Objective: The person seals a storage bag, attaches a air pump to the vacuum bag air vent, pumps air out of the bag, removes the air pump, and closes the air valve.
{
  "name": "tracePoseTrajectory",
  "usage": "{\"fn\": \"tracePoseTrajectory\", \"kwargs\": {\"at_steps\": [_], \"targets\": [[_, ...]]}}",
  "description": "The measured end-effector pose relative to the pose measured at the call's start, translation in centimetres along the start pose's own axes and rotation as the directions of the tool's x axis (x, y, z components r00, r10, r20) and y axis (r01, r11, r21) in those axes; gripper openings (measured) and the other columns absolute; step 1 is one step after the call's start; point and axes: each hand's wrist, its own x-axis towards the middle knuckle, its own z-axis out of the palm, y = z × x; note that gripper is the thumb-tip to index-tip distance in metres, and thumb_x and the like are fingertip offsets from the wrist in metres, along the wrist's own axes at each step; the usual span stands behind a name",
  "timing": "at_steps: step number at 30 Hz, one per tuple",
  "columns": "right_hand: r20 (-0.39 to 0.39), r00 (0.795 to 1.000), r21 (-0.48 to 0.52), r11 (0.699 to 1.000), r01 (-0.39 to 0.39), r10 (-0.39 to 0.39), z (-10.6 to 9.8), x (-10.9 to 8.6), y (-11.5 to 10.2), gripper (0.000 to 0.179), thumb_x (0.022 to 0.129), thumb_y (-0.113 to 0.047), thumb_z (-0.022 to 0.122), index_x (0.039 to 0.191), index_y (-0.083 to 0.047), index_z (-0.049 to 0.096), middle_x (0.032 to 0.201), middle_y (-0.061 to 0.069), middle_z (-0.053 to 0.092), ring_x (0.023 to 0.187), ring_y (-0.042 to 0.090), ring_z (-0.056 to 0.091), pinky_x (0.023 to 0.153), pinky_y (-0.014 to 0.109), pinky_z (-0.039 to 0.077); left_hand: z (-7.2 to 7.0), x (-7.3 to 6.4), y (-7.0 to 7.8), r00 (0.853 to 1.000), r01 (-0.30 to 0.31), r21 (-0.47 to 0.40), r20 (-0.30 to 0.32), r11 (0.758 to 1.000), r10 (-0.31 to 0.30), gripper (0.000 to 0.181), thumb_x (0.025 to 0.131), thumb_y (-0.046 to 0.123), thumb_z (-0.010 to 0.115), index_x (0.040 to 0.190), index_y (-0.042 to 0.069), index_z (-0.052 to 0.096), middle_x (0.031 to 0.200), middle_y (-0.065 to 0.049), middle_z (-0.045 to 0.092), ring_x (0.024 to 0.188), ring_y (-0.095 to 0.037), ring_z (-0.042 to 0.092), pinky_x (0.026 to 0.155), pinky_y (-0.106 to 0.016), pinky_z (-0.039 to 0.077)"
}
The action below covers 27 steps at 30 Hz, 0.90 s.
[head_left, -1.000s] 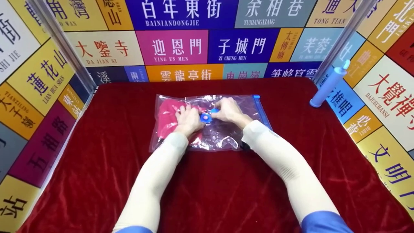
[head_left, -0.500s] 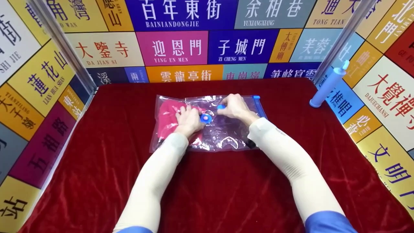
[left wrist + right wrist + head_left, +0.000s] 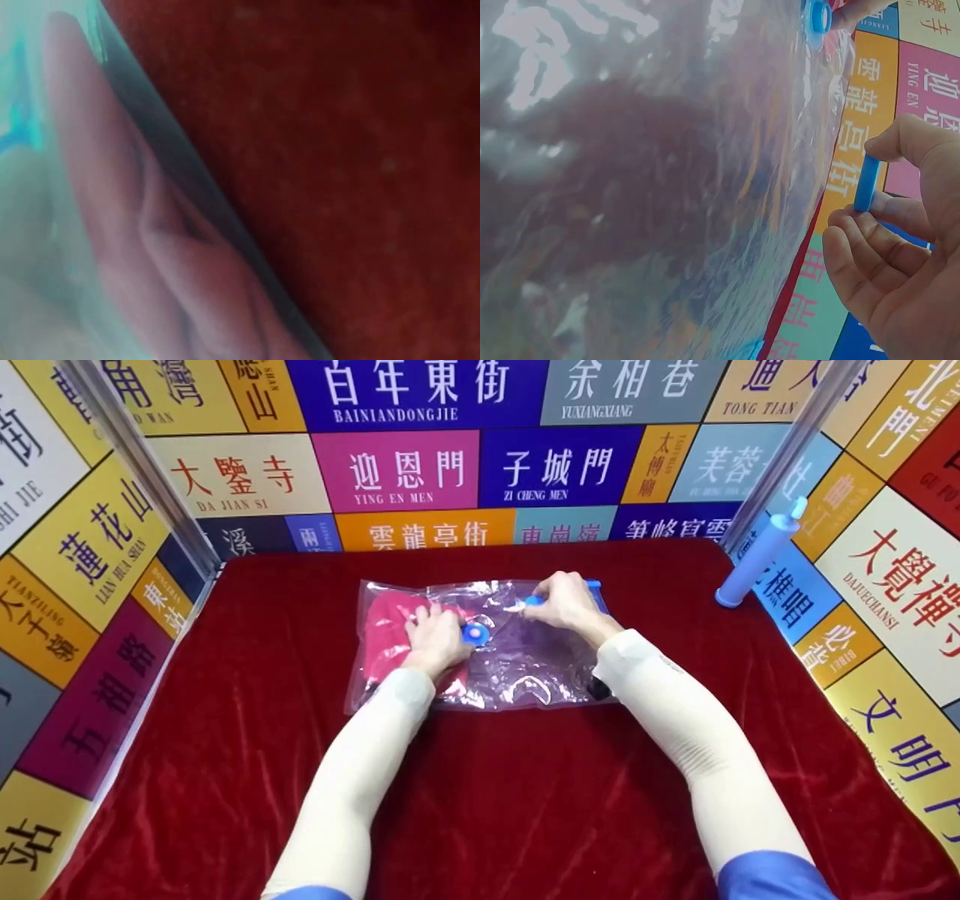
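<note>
Bag (image 3: 525, 667) glare, blurry L-wrist pic

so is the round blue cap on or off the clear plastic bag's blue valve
Off: the right hand pinches the cap apart from the valve, which shows uncovered.

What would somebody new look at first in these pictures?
Probably the bright wall of colourful signs, behind the dark red cloth. Then their eyes might drop to the pink thing in the left part of the clear bag, and to the small blue disc the right hand pinches over the bag's right part.
</note>
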Motion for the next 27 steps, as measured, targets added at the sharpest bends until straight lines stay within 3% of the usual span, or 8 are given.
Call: {"fn": "tracePoseTrajectory", "kwargs": {"at_steps": [5,12,23,27], "targets": [[-0.025,1.0,-0.012,1.0,-0.007,0.007,-0.3,-0.3,1.1,0.045,0.084,-0.04,0.086,0.118,-0.01,0.088,0.109,0.013,0.087,0.098,0.027,0.07,0.093,0.045,0.065,0.2,0.0,0.0,1.0,0.002,-0.014,0.0,1.0,-0.002,0.061,0.091,0.042,0.09,0.146,0.021,0.073,0.162,-0.017,0.055,0.155,-0.041,0.044,0.134,-0.07,0.034],[-0.027,0.998,0.016,0.999,-0.052,0.053,-1.0,-0.5,3.3,0.05,0.084,-0.037,0.083,0.125,-0.009,0.086,0.123,0.017,0.084,0.108,0.035,0.073,0.101,0.053,0.065,0.3,0.0,0.0,1.0,-0.007,-0.006,-0.013,1.0,0.007,0.056,0.09,0.04,0.089,0.141,0.023,0.076,0.158,-0.016,0.058,0.153,-0.04,0.045,0.133,-0.069,0.035],[-0.042,0.993,0.002,0.994,-0.108,0.108,-2.0,-0.7,5.8,0.047,0.083,-0.039,0.082,0.121,-0.011,0.087,0.121,0.017,0.085,0.108,0.036,0.073,0.101,0.055,0.065,0.0,0.0,0.0,1.0,-0.008,0.003,-0.016,1.0,0.008,0.06,0.091,0.045,0.089,0.145,0.024,0.074,0.16,-0.016,0.057,0.154,-0.041,0.045,0.133,-0.07,0.035],[-0.061,0.992,-0.007,0.993,-0.115,0.114,-2.3,-0.9,6.6,0.042,0.084,-0.037,0.079,0.116,-0.011,0.088,0.114,0.016,0.085,0.102,0.034,0.07,0.096,0.054,0.064,0.0,0.0,0.0,1.0,-0.01,0.011,-0.018,1.0,0.01,0.058,0.091,0.044,0.088,0.144,0.023,0.075,0.159,-0.017,0.058,0.153,-0.041,0.046,0.133,-0.07,0.036]]}}
